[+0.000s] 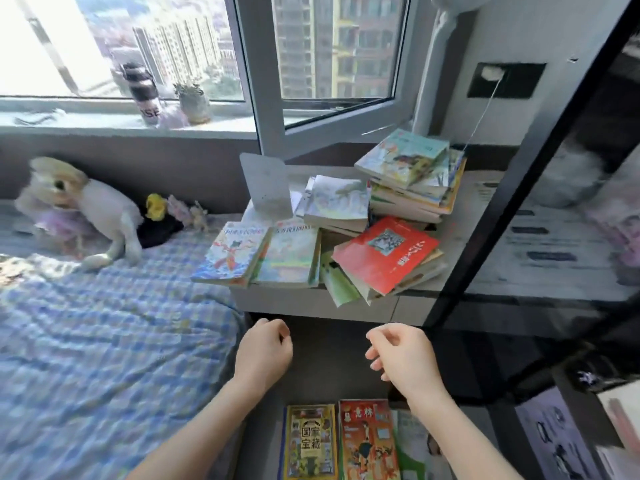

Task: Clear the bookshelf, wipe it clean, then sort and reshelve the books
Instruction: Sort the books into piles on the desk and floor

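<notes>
Several books lie piled on a grey bedside cabinet (311, 303): a red book (384, 254) on a slanted stack, a tall stack (412, 174) at the back right, two colourful books (259, 254) side by side at the front left. More books lie on the floor below, a yellow one (310, 441) beside a red-orange one (367, 441). My left hand (265, 351) and my right hand (401, 355) hover in front of the cabinet, fingers loosely curled, holding nothing. The black frame of the bookshelf (519, 168) rises at the right.
A bed with a blue checked cover (104, 341) fills the left, with a plush toy (79, 209) near the wall. A bottle (143, 91) and a small potted plant (192, 100) stand on the windowsill. An open window sash (332, 112) juts over the cabinet.
</notes>
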`<state>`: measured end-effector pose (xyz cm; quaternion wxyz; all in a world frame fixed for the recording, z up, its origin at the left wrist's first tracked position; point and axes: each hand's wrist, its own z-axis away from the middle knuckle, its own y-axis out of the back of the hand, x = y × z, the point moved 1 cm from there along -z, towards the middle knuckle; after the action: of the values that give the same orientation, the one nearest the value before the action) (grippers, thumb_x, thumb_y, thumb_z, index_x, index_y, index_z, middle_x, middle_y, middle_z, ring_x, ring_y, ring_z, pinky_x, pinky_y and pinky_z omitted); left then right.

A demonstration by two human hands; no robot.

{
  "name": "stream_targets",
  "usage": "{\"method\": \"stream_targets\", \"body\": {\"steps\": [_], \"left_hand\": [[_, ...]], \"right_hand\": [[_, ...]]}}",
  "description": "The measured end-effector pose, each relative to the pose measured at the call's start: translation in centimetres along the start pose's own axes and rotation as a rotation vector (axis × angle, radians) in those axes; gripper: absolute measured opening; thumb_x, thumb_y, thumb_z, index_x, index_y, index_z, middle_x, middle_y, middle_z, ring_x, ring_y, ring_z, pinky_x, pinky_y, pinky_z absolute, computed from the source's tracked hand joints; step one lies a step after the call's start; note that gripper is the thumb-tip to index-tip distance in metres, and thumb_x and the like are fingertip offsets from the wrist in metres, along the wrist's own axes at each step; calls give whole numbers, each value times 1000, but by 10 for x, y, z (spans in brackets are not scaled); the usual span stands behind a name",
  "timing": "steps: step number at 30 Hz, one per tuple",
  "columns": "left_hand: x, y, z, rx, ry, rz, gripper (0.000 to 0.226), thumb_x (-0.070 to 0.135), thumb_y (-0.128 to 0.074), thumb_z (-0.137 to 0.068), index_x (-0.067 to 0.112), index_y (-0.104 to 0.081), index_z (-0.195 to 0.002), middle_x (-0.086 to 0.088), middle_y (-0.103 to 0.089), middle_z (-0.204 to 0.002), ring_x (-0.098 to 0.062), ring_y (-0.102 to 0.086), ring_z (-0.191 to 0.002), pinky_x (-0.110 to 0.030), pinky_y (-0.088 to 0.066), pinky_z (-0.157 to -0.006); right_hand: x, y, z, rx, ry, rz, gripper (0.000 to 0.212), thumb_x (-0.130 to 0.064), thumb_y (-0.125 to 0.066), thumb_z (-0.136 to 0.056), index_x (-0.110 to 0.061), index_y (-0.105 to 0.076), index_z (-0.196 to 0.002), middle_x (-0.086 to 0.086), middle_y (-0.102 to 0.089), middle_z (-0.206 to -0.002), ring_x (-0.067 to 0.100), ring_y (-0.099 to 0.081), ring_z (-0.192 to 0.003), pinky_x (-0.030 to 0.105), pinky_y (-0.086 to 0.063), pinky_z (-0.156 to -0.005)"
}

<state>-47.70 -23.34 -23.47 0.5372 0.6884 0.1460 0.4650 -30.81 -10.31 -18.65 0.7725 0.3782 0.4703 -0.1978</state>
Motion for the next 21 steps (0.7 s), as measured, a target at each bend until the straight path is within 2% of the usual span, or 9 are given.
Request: {"method": "stream_targets", "body": {"steps": [5, 9, 11, 13, 15, 18, 20, 21], "left_hand": [[-17, 14, -33, 14, 17, -15, 18, 20, -56, -90, 12, -67, -103, -7, -58, -98, -25, -58, -96, -27, -40, -77], [-44, 18, -81, -44, -28, -37, 19, 17, -60, -87, 9, -66, -103, -11, -56, -98, -30, -54, -99, -35, -45, -82], [-67, 20, -117, -20, -64, -47, 19, 13, -65, -79, 4, -69, -95, -15, -59, -90, -37, -55, -91, -41, -49, -77], [-98, 20, -152, -6, -41, -45, 19, 17, -67, -72, 3, -70, -84, -17, -61, -81, -40, -60, -80, -42, -51, -68], [-126, 25, -182, -8, 13, -60, 20, 18, -70, -73, 3, -71, -86, -20, -64, -81, -41, -61, -77, -43, -51, -66], [-166, 30, -227, -119, 168, -133, 35, 26, -70, -84, -2, -66, -105, -25, -65, -97, -43, -60, -91, -47, -49, -79], [-188, 27, -250, -238, 266, -131, 49, 39, -64, -88, -2, -59, -114, -24, -64, -108, -41, -58, -103, -48, -44, -90], [-188, 30, -259, -293, 295, -59, 52, 43, -62, -89, 1, -56, -119, -22, -63, -115, -38, -58, -108, -44, -43, -93]], "right_hand": [[-23, -22, -22, -51, -38, 0, 17, -16, -55, -93, -13, -67, -83, 5, -68, -71, 14, -62, -61, 27, -54, -55], [-42, -64, -59, -52, -109, -52, 14, -18, -56, -93, -16, -64, -83, 2, -67, -78, 18, -65, -75, 38, -57, -73], [-49, -94, -88, -22, -162, -76, 9, -24, -58, -93, -17, -62, -90, -3, -66, -89, 19, -64, -89, 42, -55, -86], [-54, -124, -116, 39, -265, -114, 18, -28, -59, -94, -13, -57, -103, -3, -61, -96, 20, -59, -98, 42, -50, -93], [-57, -148, -136, 99, -399, -171, 26, -31, -60, -94, -11, -52, -109, 3, -57, -95, 23, -56, -97, 38, -47, -90], [-53, -176, -169, 220, -535, -176, 48, -39, -63, -90, -10, -48, -126, 5, -59, -106, 23, -56, -97, 36, -47, -80], [-48, -189, -191, 300, -553, -95, 64, -43, -67, -86, -11, -42, -136, 9, -55, -128, 29, -55, -112, 38, -48, -90], [-45, -195, -200, 330, -554, -48, 69, -41, -68, -85, -10, -39, -139, 11, -52, -134, 31, -53, -118, 40, -47, -94]]}}
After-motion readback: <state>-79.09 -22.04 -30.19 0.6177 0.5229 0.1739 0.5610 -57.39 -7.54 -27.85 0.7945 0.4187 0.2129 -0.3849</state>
